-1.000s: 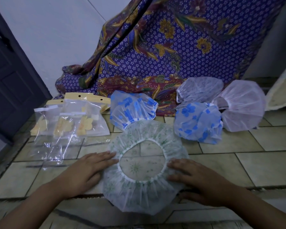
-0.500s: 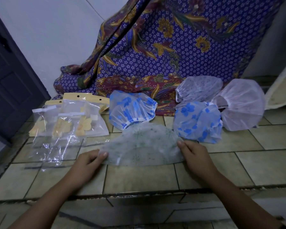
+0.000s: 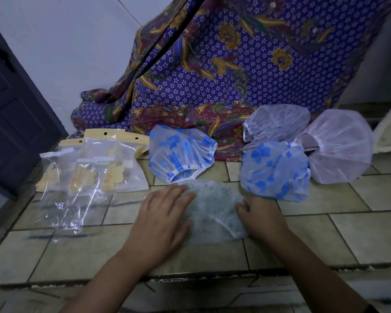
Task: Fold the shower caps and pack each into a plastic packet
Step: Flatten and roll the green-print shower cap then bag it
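A clear shower cap with green print [image 3: 215, 213] lies folded into a narrower wedge on the tiled floor in front of me. My left hand [image 3: 165, 220] lies flat over its left part, fingers straight. My right hand [image 3: 257, 218] holds its right edge with curled fingers. Behind it lie two blue-flowered caps [image 3: 181, 152] [image 3: 273, 170], a whitish cap [image 3: 275, 123] and a pink cap [image 3: 339, 145]. Clear plastic packets with yellow headers [image 3: 99, 163] lie spread at the left.
A patterned purple cloth [image 3: 224, 71] hangs and pools behind the caps. A dark door [image 3: 11, 109] stands at the left beside a white wall. The floor steps down at a tiled edge [image 3: 190, 279] close to me.
The green cap went from lying open in a ring to folded in half, then folded over again. My left hand moved right onto the cap; my right hand shifted slightly inward.
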